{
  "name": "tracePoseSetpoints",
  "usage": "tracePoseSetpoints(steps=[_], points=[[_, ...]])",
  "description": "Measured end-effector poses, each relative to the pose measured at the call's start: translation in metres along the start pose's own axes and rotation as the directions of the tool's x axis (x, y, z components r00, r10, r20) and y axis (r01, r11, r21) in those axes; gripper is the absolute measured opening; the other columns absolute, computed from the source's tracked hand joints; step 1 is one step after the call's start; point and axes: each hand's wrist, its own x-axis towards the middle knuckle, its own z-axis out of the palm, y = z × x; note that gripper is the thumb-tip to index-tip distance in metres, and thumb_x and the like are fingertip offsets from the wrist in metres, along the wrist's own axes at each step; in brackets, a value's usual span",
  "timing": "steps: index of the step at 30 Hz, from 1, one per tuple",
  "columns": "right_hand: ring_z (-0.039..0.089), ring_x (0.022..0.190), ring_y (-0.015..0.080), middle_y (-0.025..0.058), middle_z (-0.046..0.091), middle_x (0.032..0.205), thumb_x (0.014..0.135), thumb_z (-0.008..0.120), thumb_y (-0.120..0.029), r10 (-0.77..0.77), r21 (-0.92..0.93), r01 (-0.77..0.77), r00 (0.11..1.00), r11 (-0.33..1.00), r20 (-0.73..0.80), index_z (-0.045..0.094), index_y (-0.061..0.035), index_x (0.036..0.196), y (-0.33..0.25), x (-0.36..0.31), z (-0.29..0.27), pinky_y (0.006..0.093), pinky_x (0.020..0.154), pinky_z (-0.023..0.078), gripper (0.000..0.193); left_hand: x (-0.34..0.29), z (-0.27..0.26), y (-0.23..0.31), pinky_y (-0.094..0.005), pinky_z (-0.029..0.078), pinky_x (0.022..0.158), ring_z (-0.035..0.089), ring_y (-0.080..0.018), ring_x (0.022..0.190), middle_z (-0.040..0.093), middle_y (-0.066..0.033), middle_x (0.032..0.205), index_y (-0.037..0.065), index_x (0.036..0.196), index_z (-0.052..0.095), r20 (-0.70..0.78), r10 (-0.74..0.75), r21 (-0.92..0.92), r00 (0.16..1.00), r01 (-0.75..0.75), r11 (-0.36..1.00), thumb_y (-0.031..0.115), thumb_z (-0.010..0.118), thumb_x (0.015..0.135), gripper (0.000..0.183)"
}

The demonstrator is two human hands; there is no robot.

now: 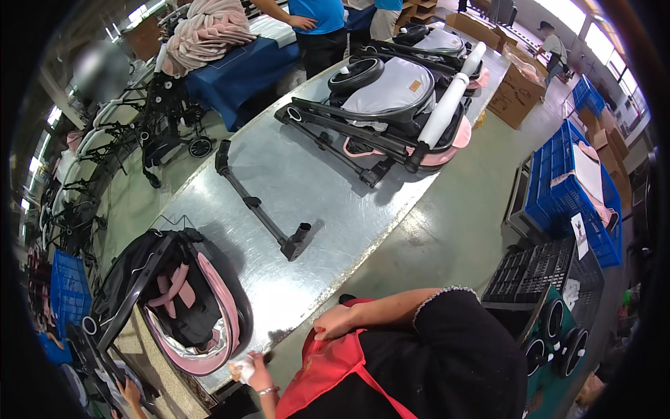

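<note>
My left hand (pixel 259 377) is at the near edge of the metal table, closed around a crumpled white cloth or tissue (pixel 243 366). Across my front, my right hand (pixel 333 323) has its fingers curled at the upper edge of my red apron (pixel 328 363). A black and pink stroller seat (pixel 223 293) rests on the table's near left end, beside my left hand. Farther along, a black U-shaped frame bar (pixel 244 199) lies by itself on the metal table (pixel 289 181). A folded stroller (pixel 391 105) with grey panels and pink trim is beyond it.
Blue crates (pixel 558 181) and a dark crate (pixel 527 269) stand on the right, near loose wheels (pixel 555 321). Stroller frames (pixel 167 119) line the left. Another person's hand (pixel 129 392) shows at lower left; a co-worker in blue (pixel 317 17) stands across the table.
</note>
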Motion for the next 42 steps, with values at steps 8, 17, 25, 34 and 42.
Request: tracePoseSetpoints(steps=[8,17,25,34,42], points=[[0.065,0.095,0.0364,0.0167,0.068,0.101,0.091,0.051,-0.050,0.167,0.144,-0.129,0.941,0.981,-0.296,0.065,-0.0107,0.107,0.003,-0.021,0.007,0.0453,0.079,0.051,0.045,0.169,0.010,0.010,-0.0385,0.037,0.105,0.047,-0.0361,0.126,0.059,-0.0208,0.124,-0.003,0.130,0.052,0.151,0.414,0.794,0.898,-0.360,0.491,0.048,0.068,0.078,0.074],[0.064,0.098,0.0348,0.0154,0.068,0.102,0.088,0.055,-0.048,0.521,0.429,-0.329,0.704,0.841,-0.482,0.064,-0.0113,0.113,-0.008,-0.060,0.069,0.0453,0.083,0.050,0.045,0.147,0.127,0.063,-0.0396,0.040,0.100,0.052,-0.0367,0.116,0.061,-0.0212,0.116,-0.004,0.121,0.057,0.326,0.267,0.792,0.907,-0.417,0.447,0.051,0.064,0.078,0.070],[0.064,0.098,0.0340,0.0162,0.069,0.102,0.089,0.054,-0.046,0.632,0.600,-0.295,0.606,0.743,-0.484,0.064,-0.0084,0.111,-0.009,-0.074,0.087,0.0440,0.084,0.049,0.045,0.125,0.186,0.069,-0.0406,0.043,0.094,0.056,-0.0373,0.108,0.064,-0.0217,0.108,-0.005,0.114,0.060,0.537,0.111,0.737,0.836,-0.529,0.421,0.054,0.062,0.078,0.068],[0.065,0.095,0.0347,0.0158,0.069,0.098,0.088,0.055,-0.046,0.653,0.601,-0.303,0.539,0.740,-0.532,0.063,-0.0125,0.113,0.022,-0.107,0.064,0.0448,0.080,0.050,0.043,0.116,0.276,0.084,-0.0418,0.046,0.089,0.061,-0.0379,0.098,0.067,-0.0222,0.099,-0.006,0.105,0.064,0.633,0.001,0.705,0.774,-0.577,0.414,0.056,0.059,0.079,0.068],[0.064,0.099,0.0343,0.0158,0.068,0.104,0.088,0.055,-0.048,0.756,0.727,-0.294,0.468,0.621,-0.457,0.062,-0.0117,0.115,0.057,-0.145,0.077,0.0442,0.084,0.049,0.046,0.112,0.393,0.108,-0.0428,0.049,0.083,0.065,-0.0384,0.090,0.069,-0.0226,0.091,-0.007,0.097,0.068,0.664,-0.051,0.701,0.746,-0.597,0.390,0.059,0.056,0.079,0.069]])
